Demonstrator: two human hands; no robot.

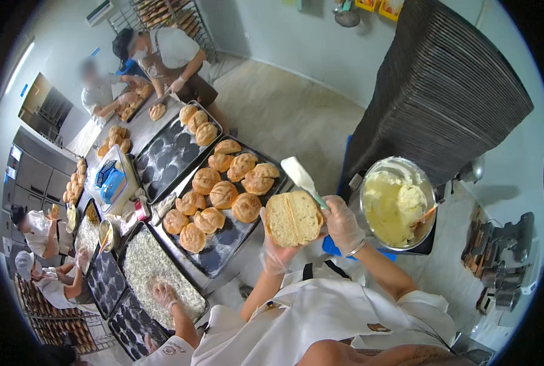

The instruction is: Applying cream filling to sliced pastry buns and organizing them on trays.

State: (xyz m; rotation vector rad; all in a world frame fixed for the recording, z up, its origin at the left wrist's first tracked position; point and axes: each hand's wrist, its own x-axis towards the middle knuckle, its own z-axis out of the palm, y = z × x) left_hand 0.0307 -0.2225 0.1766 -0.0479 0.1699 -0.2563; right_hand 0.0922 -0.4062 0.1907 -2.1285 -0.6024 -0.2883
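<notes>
A round bun [293, 218], split and laid open with its pale crumb facing up, rests in my gloved left hand [277, 251]. The fingers of that hand are wrapped round it from below and the left. My gloved right hand [343, 226] grips the green handle of a spatula [299, 173]. The spatula's white blade points up past the bun's far edge, toward the tray. My right fingers are also close to the bun's right side; whether they touch it I cannot tell. Right of that hand stands a steel bowl [431, 227] of pale yellow cream [382, 198] with an orange-handled tool in it.
Golden buns [224, 194] sit on a black tray [220, 259] to my left. Beside it, a co-worker's hand [164, 294] lies in a tray of white flakes [147, 262]. Tall stacked black trays [443, 91] rise behind the bowl. Other people [174, 58] work across the table.
</notes>
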